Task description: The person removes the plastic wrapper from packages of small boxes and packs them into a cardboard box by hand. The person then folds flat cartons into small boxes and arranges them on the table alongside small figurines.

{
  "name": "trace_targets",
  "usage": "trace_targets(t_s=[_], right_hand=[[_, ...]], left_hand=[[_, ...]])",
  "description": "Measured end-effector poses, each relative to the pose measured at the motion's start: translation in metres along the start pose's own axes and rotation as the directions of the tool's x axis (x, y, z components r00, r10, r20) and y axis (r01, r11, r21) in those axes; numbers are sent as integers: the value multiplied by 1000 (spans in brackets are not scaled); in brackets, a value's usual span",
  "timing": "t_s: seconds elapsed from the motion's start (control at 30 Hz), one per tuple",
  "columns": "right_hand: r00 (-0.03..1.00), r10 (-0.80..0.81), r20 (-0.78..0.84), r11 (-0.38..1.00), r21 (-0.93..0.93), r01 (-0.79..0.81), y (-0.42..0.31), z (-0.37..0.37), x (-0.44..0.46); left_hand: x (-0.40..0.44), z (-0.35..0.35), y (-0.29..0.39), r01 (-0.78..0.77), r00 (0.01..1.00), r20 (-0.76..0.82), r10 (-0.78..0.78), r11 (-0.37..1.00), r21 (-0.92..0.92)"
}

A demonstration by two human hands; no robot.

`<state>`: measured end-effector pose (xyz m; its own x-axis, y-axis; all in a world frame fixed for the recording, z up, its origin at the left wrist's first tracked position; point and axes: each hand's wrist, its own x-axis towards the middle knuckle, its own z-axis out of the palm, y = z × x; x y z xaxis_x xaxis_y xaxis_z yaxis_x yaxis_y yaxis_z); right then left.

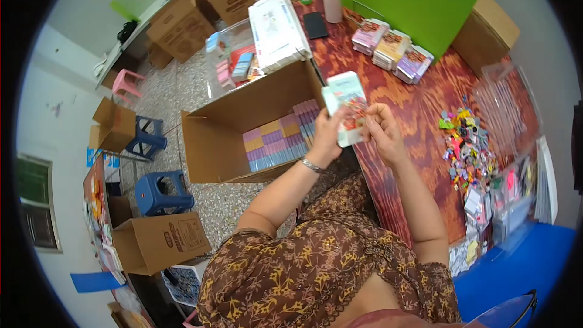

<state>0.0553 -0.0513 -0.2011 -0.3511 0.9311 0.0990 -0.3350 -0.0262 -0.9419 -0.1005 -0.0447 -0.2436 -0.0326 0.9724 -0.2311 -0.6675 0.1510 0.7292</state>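
Note:
A flat, pale green printed box [348, 85] with a red and brown picture is held up near the table's left edge. My left hand [327, 138], with a bracelet at its wrist, is closed round the box's left side, the thumb across its front. At the right edge of the box, my right hand [386, 132] has its fingers pinched together on it. Below and left of the box stands an open cardboard carton [212, 155]. Rows of pink, orange, purple and blue small boxes [276, 140] line its bottom.
Three stacks of printed boxes [392, 47] stand at the back of the wood-patterned table [407, 109]. Small colourful pieces [467, 152] lie in a heap at right, beside clear plastic trays [507, 106]. A pink bottle [331, 1] stands behind. Blue stools [161, 193] are at left.

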Motion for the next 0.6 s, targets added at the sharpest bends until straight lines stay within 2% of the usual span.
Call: trace_targets(t_s=[0.03,0.1,0.13,0.2,0.23,0.27,0.33,0.37,0.4,0.43,0.5,0.57,0.6], right_hand=[[1000,4,12,1000,-25,-4,-1,-6,-4],[999,14,49,998,-66,-11,-1,-21,-12],[996,79,45,983,-167,-70,2,-33,-16],[988,122,91,948,-304,-89,3,-55,-17],[983,148,113,924,-370,-97,2,-61,-15],[983,155,97,842,-534,-80,1,-65,-10],[974,188,127,768,-638,-65,-9,-67,0],[967,208,144,725,-686,-54,-15,-66,5],[964,149,219,754,-656,32,-20,-60,8],[957,156,243,802,-597,21,-14,-58,6],[937,159,311,883,-470,6,2,-47,2],[915,209,345,911,-410,-53,10,-24,-10],[908,218,358,925,-373,-75,14,-12,-15]], left_hand=[[3,1,7,15,1000,-8,-16,997,-71],[12,-14,27,134,987,101,-122,982,-132],[9,-16,39,145,980,149,-130,985,-98],[0,-19,60,158,960,237,-148,987,-26],[-3,-25,65,173,951,250,-184,983,64],[-5,-31,66,188,939,261,-224,970,155],[-11,-38,70,211,915,272,-297,929,305],[-13,-42,74,236,908,294,-300,943,233],[-16,-43,79,261,901,314,-301,952,162],[-19,-42,84,281,896,334,-293,956,86],[-20,-38,86,207,937,292,-191,978,-26],[-16,-43,82,148,967,227,-114,979,-137],[-14,-42,80,72,985,168,-47,987,-146]])
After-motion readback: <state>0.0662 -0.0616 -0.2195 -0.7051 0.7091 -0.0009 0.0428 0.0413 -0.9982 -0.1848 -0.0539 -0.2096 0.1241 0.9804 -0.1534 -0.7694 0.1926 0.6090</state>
